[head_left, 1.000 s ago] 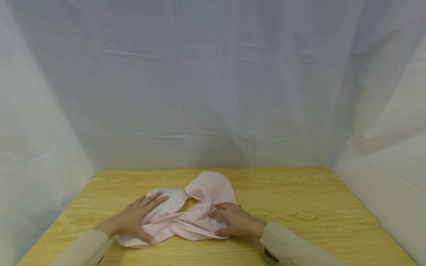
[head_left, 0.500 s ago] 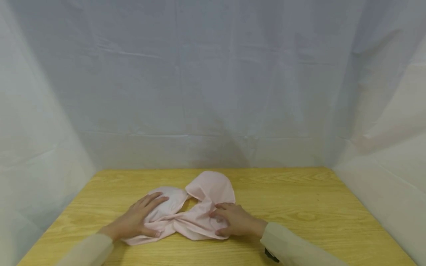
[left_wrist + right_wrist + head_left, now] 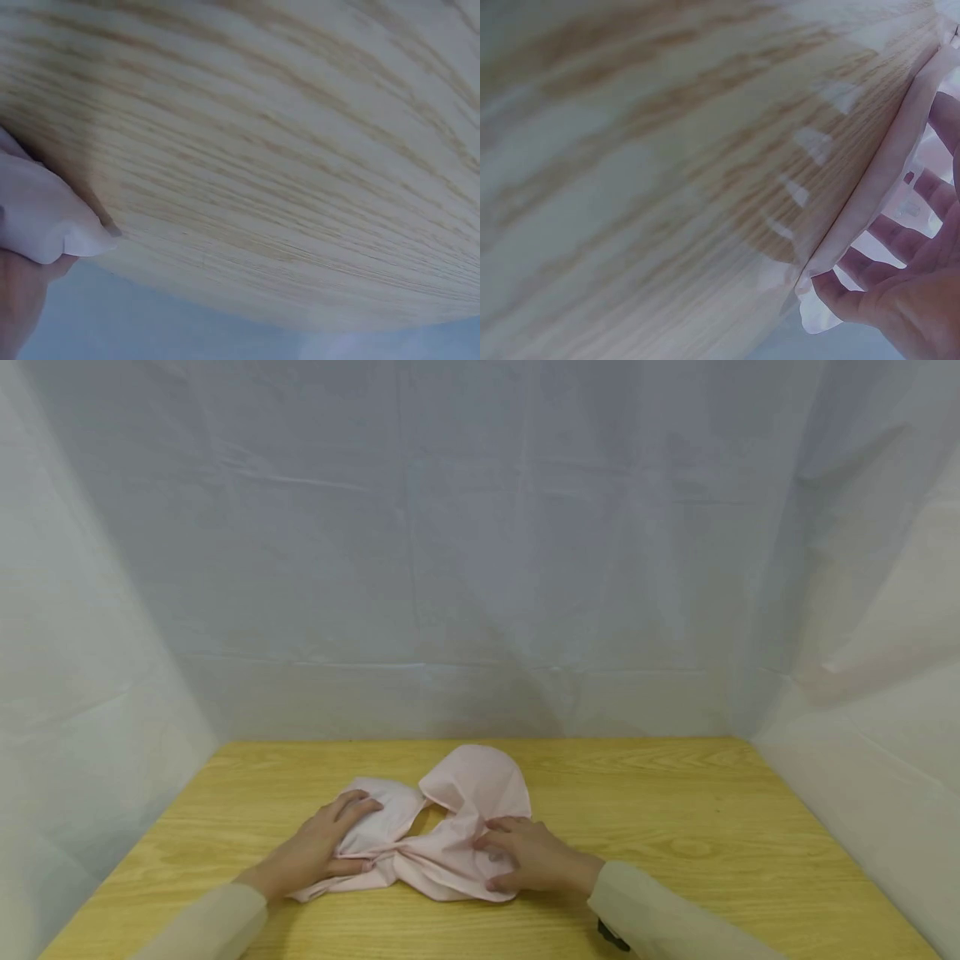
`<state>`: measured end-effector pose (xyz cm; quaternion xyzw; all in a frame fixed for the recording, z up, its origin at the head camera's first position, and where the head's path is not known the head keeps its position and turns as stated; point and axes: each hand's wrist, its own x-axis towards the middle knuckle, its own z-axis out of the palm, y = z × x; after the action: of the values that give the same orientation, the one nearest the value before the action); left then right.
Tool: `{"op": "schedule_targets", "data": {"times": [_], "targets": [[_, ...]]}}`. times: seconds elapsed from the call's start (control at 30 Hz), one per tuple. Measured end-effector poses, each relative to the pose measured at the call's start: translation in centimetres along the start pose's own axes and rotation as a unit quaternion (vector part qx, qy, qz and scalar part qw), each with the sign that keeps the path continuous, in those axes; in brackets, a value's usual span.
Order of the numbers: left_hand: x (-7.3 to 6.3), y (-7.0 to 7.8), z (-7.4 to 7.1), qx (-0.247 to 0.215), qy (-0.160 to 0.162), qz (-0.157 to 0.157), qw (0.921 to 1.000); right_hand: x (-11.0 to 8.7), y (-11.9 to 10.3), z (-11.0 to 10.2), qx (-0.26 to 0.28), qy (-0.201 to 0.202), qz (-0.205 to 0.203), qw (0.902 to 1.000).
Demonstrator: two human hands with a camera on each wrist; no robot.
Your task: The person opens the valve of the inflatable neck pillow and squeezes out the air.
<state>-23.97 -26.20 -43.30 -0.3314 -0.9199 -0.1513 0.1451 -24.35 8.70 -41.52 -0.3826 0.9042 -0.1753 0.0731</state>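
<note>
A pale pink piece of thin fabric [image 3: 450, 856] lies crumpled on the table, twisted near its middle around a small gap. One rounded lobe stands up at the back; its exact kind is unclear. My left hand [image 3: 315, 847] grips the whiter left part, fingers curved over the top and thumb at the front. On the right side, my right hand [image 3: 540, 860] holds a bunched part between thumb and bent fingers. In the right wrist view, those fingers [image 3: 877, 232] curl at the fabric's edge, with glossy, see-through material around them. Only a fold of fabric [image 3: 45, 214] shows in the left wrist view.
The wood-grain table [image 3: 675, 827] carries the fabric near its front left of centre. Pale sheeting [image 3: 480, 568] hangs behind the table and along both sides. A small dark object [image 3: 612, 935] shows beneath the right sleeve.
My left hand has slid rightward, its thumb drawing in closer to the fingers. The fabric's left part has bunched toward the middle with it. My right hand has stayed in place.
</note>
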Motion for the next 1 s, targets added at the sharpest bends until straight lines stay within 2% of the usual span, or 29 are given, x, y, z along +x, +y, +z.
{"op": "schedule_targets", "data": {"times": [0.2, 0.5, 0.73, 0.83, 1.0], "targets": [[0.0, 0.1, 0.2, -0.002, -0.001, 0.003, 1.0, 0.0, 0.0, 0.0, -0.005, 0.0, 0.0, 1.0], [0.5, 0.1, 0.4, 0.002, -0.01, -0.022, 0.9997, 0.0, 0.1, 0.0, -0.007, 0.0, 0.0, 1.0], [0.9, -0.2, 0.6, 0.043, 0.013, 0.016, 0.9989, 0.1, 0.1, 0.2, -0.007, 0.0, 0.003, 1.0], [0.9, -0.1, 0.4, 0.027, -0.004, 0.012, 0.9995, 0.1, 0.2, 0.2, -0.004, 0.0, 0.003, 1.0], [1.0, 0.6, -0.1, -0.016, -0.047, -0.024, 0.9985, 0.2, 0.3, 0.3, 0.001, -0.004, 0.006, 1.0]]}}
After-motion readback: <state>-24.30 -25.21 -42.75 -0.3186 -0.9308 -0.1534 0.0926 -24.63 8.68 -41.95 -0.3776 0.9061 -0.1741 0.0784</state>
